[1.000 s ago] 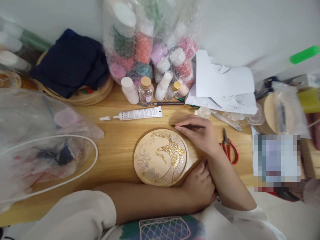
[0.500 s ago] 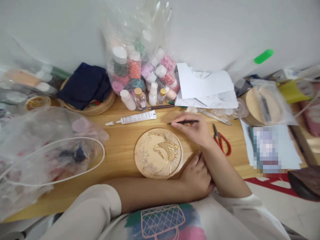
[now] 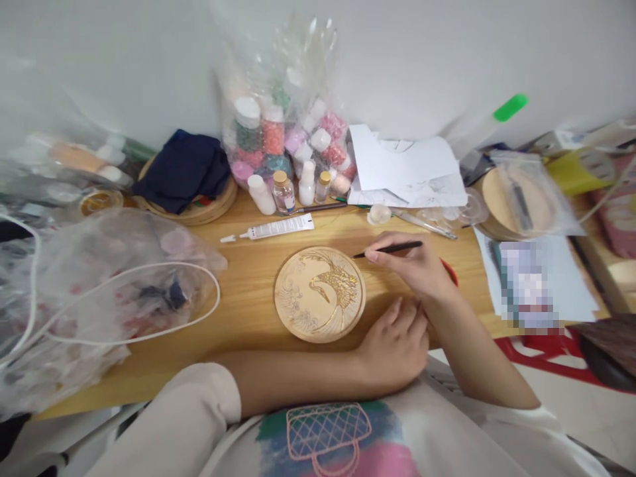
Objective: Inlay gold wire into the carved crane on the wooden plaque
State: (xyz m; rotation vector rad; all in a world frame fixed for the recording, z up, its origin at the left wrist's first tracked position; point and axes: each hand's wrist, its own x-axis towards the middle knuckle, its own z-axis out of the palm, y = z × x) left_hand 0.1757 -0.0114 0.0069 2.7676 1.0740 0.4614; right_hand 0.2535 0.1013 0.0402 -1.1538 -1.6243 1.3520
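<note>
A round wooden plaque [image 3: 298,318] lies flat on the table in front of me, carrying a crane design partly in gold. My right hand [image 3: 417,265] is closed around a thin dark paintbrush [image 3: 397,248]. The brush tip points left and sits near the plaque's upper right rim; I cannot tell whether it touches. Below that, my left hand [image 3: 395,344] rests at the table's front edge, fingers lying flat and holding nothing, close to the plaque's lower right side. Red-handled pliers [image 3: 450,271] are mostly hidden behind my right hand.
Behind the plaque are a white tube [image 3: 281,227], small bottles [image 3: 284,192] and a bag of coloured jars [image 3: 298,132]. Plastic bags and a white cable [image 3: 216,298] cover the left side. Papers [image 3: 407,172] and wooden rounds [image 3: 511,202] occupy the back and right.
My right hand has moved right and slightly down with the paintbrush, now covering most of the pliers. My left hand has barely shifted; the whole view has tilted a little.
</note>
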